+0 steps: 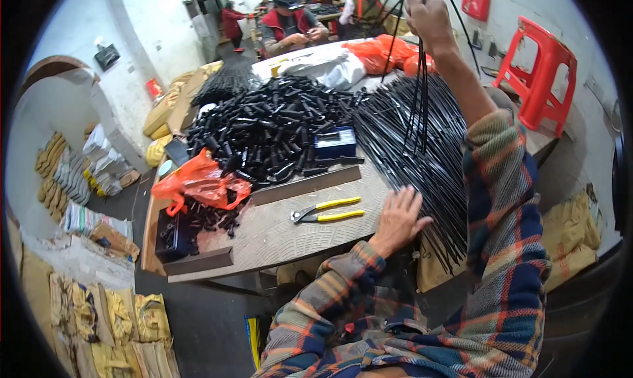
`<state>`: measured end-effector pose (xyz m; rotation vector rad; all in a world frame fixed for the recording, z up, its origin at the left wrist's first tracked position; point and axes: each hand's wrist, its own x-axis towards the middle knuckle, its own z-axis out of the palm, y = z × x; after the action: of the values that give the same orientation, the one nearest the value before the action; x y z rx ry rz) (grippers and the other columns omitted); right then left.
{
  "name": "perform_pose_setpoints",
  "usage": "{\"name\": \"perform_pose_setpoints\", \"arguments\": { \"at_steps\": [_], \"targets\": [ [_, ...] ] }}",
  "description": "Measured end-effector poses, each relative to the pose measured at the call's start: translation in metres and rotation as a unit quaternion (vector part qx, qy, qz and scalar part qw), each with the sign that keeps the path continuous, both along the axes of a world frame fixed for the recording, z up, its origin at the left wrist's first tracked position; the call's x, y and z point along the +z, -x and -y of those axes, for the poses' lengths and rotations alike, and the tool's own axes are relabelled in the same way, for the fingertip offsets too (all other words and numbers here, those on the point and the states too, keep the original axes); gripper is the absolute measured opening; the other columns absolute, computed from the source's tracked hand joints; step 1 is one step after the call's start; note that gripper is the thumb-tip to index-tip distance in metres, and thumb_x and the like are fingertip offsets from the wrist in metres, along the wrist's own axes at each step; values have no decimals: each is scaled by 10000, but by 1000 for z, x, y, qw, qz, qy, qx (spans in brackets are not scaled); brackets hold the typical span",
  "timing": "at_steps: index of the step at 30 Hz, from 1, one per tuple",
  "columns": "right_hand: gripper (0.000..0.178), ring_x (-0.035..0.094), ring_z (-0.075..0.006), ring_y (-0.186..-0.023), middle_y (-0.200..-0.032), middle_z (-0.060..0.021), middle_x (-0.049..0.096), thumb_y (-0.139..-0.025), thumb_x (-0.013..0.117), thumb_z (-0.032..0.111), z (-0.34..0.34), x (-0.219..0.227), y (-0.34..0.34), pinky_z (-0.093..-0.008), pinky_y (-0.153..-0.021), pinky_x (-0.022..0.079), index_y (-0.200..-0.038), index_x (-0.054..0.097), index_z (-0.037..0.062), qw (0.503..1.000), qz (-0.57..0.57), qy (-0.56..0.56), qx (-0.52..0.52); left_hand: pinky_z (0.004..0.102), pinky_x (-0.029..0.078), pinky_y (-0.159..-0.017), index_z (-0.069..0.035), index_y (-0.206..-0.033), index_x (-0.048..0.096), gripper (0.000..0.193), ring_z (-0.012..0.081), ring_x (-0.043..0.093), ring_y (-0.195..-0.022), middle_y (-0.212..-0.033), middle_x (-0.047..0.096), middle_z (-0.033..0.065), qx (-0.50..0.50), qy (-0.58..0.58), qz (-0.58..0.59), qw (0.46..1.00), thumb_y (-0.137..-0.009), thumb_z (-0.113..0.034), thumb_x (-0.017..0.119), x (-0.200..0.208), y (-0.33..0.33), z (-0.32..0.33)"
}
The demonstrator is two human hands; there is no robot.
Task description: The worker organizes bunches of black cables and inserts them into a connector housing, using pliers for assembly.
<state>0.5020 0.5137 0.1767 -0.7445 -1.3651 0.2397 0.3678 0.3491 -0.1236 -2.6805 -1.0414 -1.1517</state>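
My right hand (428,15) is raised high and grips a bunch of thin black rods (419,94) that hang down over the table. My left hand (399,220) lies flat, fingers spread, on the near end of a large pile of the same black rods (422,154) spread across the right side of the wooden table (277,236). Yellow-handled pliers (328,210) lie on the table just left of my left hand. Both forearms wear plaid sleeves.
A heap of short black tubes (270,124) fills the table's middle, with a blue box (335,142), an orange plastic bag (201,183) and a metal bar (304,185). A red plastic stool (541,75) stands at right. People sit working at the back (288,22). Sacks line the floor at left.
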Motion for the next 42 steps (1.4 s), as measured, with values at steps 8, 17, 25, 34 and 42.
{"name": "perform_pose_setpoints", "arguments": {
  "at_steps": [8,17,25,34,42],
  "targets": [
    [238,548,-277,-646,-715,-181,563,-879,534,205,38,-198,73,-372,-624,429,-870,527,-32,990,76,65,-104,292,497,-533,-37,-875,626,182,261,623,-632,-780,645,104,-81,64,86,991,-806,-205,633,51,91,64],
    [209,445,-81,-404,-558,-22,484,-803,592,193,93,-86,163,-242,-337,321,-772,474,23,909,213,264,242,208,458,-652,73,-1077,527,376,97,573,-727,-883,620,66,-94,250,562,783,-821,-172,651,154,140,-2],
    [251,478,-78,-423,-688,-26,497,-805,603,73,191,-184,190,-206,-377,398,-986,434,33,857,131,325,378,269,526,-678,-35,-941,578,144,170,644,-747,-876,650,87,-89,361,664,649,-868,-160,582,148,194,-6],
    [193,416,-66,-341,-587,-40,537,-961,389,207,197,-201,205,-176,-320,312,-983,450,24,830,-69,315,455,316,510,-823,27,-1069,525,195,243,602,-967,-1049,601,170,-196,378,691,584,-908,-66,466,133,203,13],
    [211,595,-125,-563,-775,-126,632,-966,343,189,212,-212,201,-219,-536,499,-1006,432,1,871,-5,293,394,368,468,-909,69,-1136,492,308,302,569,-1040,-1116,569,219,-197,456,635,592,-912,-142,489,133,200,18]
  ]
}}
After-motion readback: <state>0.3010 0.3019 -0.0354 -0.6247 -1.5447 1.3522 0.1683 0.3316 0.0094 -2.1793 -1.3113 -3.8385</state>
